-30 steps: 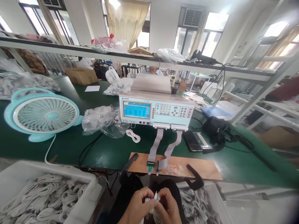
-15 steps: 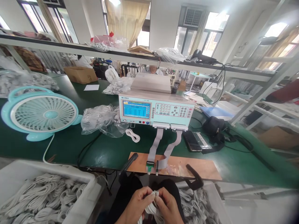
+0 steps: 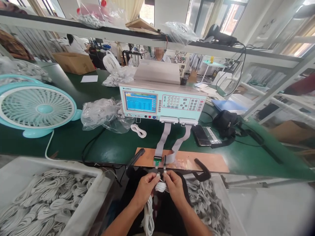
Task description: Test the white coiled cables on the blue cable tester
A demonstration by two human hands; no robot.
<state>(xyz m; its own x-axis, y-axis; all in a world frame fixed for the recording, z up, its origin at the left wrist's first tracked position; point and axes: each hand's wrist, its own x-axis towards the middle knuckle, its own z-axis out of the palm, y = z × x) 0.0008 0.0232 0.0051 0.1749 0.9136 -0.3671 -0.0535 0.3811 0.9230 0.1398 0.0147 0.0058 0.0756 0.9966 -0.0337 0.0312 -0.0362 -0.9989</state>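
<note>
My left hand (image 3: 145, 188) and my right hand (image 3: 174, 185) hold a coiled white cable (image 3: 160, 186) between them, just below the bench edge. Each hand pinches one plug end, lifted close to the two small connectors (image 3: 160, 163) at the front of a copper-coloured board (image 3: 197, 162). Two grey ribbon cables (image 3: 172, 142) run from those connectors up to a pale blue tester (image 3: 162, 103) with a lit blue screen. More white cable (image 3: 147, 218) hangs down under my left hand.
A white bin (image 3: 81, 203) of coiled white cables stands at the lower left, another heap (image 3: 209, 209) at the lower right. A turquoise fan (image 3: 36, 109), bagged cables (image 3: 103, 113), a phone (image 3: 200, 135) and a black pouch (image 3: 225, 123) sit on the green bench. A person sits behind the tester.
Both hands rose with the cable from my lap up to the connectors at the board's front edge. The camera tilted downward, so the bench and bins fill more of the view.
</note>
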